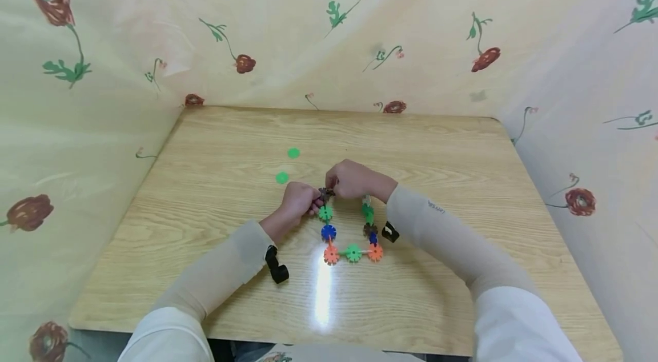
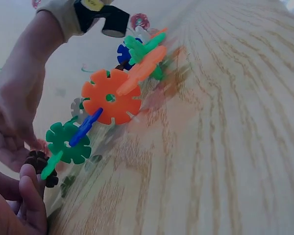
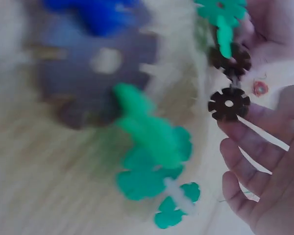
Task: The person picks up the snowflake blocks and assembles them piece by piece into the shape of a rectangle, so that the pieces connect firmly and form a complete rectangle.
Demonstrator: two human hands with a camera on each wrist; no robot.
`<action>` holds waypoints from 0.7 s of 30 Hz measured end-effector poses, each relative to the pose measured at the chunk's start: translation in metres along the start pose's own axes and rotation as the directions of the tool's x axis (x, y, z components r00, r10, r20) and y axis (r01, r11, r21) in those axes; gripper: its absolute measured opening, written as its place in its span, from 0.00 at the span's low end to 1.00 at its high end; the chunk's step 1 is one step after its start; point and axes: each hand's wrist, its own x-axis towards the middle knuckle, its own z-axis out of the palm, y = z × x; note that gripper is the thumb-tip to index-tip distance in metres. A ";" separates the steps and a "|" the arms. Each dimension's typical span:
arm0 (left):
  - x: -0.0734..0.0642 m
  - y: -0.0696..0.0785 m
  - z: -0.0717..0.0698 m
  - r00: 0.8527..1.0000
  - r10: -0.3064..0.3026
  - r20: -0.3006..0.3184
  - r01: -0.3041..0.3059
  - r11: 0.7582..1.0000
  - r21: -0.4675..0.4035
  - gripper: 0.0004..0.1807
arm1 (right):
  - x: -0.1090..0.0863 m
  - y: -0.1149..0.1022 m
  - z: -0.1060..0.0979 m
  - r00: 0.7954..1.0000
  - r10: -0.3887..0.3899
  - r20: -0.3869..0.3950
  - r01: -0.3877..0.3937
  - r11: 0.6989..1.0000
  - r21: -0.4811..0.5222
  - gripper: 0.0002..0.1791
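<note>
A chain of notched plastic discs [image 1: 353,253], joined edge to edge in orange, green, blue and brown, makes a U shape on the table. At the far end of its left side, my left hand [image 1: 300,200] pinches a dark brown disc [image 2: 36,161] between thumb and fingers. My right hand [image 1: 352,179] reaches across from the other side; its thumb and finger hold another brown disc [image 3: 229,104] at the edge. This disc meets the chain's end below a green disc [image 3: 220,9] in the right wrist view. Nearby chain parts are blurred there.
Two loose green discs, a farther one [image 1: 293,153] and a nearer one [image 1: 281,177], lie on the wooden table [image 1: 437,145] left of the hands. The right side of the chain [image 1: 368,212] lies under my right forearm. Flower-patterned cloth [image 1: 288,25] surrounds the table.
</note>
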 end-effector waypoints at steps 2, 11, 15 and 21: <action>0.000 -0.002 -0.001 1.000 0.003 -0.002 -0.003 1.000 -0.002 0.10 | 0.009 -0.002 -0.002 1.000 0.027 0.016 -0.028 0.996 0.081 0.17; -0.004 -0.006 -0.003 0.991 0.131 0.009 -0.131 0.991 0.021 0.12 | 0.060 -0.025 0.012 0.997 -0.013 0.078 -0.006 0.971 0.241 0.29; -0.002 -0.005 -0.002 0.990 0.139 0.026 -0.139 0.990 0.008 0.10 | 0.075 -0.025 0.011 0.990 -0.058 0.131 0.031 0.980 0.198 0.36; 0.001 -0.006 -0.003 0.991 0.125 0.040 -0.125 0.992 0.008 0.08 | 0.082 -0.021 0.010 0.986 -0.053 0.158 0.053 0.999 0.009 0.33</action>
